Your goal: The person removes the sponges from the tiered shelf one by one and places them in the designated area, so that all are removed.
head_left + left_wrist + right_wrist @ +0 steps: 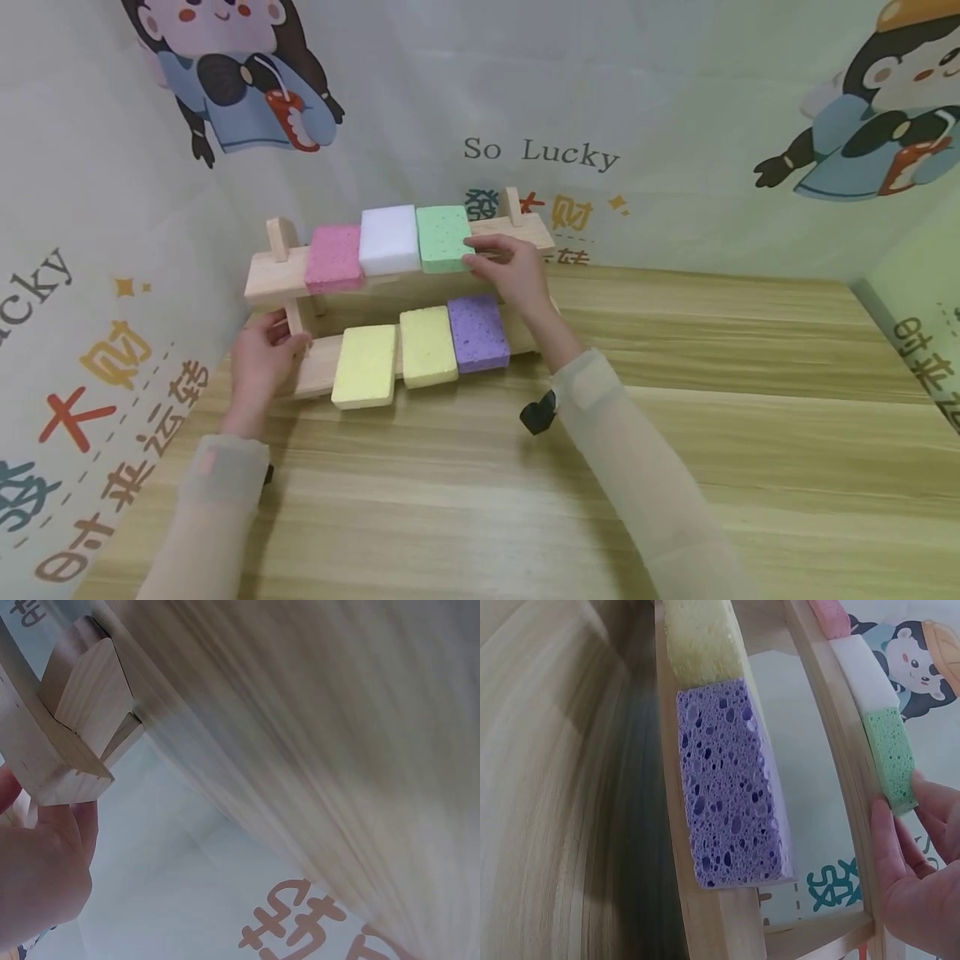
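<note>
A two-tier wooden rack (pixel 318 367) stands on the table. On its upper tier lie a pink sponge (pixel 334 258), a white sponge (pixel 389 240) and a green sponge (pixel 444 239), side by side. Two yellow sponges (pixel 364 365) and a purple sponge (pixel 478 333) lean along the lower tier. At the rack's left end, my left hand (pixel 262 354) grips the wood near the upright; the left wrist view shows fingers behind the wooden end. My right hand (pixel 513 271) pinches the right end of the green sponge with thumb and fingers, as the right wrist view (pixel 930 855) also shows.
The wood-grain table (pixel 750 433) spreads in front of the rack and to its right. A printed cloth (pixel 660 100) with cartoon figures and lettering hangs behind and at both sides. Two short wooden pegs (pixel 278 240) stick up near the upper tier's ends.
</note>
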### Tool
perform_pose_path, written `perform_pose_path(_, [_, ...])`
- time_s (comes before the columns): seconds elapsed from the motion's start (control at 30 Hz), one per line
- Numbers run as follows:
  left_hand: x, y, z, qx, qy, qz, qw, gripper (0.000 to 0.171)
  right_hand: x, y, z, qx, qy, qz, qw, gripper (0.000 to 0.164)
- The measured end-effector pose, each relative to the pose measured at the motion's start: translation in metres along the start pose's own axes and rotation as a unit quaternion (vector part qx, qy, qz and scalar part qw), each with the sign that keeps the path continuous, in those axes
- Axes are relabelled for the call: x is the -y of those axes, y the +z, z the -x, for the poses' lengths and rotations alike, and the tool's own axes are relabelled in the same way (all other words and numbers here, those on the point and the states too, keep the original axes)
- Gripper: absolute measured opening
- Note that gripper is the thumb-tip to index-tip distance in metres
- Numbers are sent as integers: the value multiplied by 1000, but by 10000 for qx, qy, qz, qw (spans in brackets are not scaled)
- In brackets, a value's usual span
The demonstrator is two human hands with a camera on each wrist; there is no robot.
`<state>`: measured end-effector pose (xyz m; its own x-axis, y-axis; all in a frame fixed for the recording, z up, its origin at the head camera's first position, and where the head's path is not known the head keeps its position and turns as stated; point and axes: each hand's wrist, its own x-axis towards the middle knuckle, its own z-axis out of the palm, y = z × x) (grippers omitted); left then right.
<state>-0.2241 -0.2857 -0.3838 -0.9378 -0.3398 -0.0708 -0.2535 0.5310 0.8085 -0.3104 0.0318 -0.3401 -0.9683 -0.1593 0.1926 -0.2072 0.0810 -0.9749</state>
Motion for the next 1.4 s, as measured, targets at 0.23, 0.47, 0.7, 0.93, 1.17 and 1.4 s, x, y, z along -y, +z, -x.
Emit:
perform_pose_path(0.23, [1,2,-2,11,-28,27,10000,58,-2,-3,5,-103,205,-240,9994,31])
perform_pose_path(0.47, [1,2,-1,43,14,-16,10000,58,0,-18,12,-349,169,-543,9978,32])
perform_pose_path(0.7, [2,2,-3,18,-27,-56,10000,58,1,-40,20,-549,66,-696,9960,33])
perform_pose_path(0.93, [2,5,-1,40,-63,-149,9999,58,-2,-67,34,-749,36,-596,9954,36])
perform_pose_path(1.17, [-1,6,0,8,-117,-107,9999,58,-2,-89,42,-939,-71,-442,9946,37])
perform_pose_path(1.4, [2,7,-2,31,-159,-205,9997,60,-4,-104,50,-1138,6,-462,9924,37])
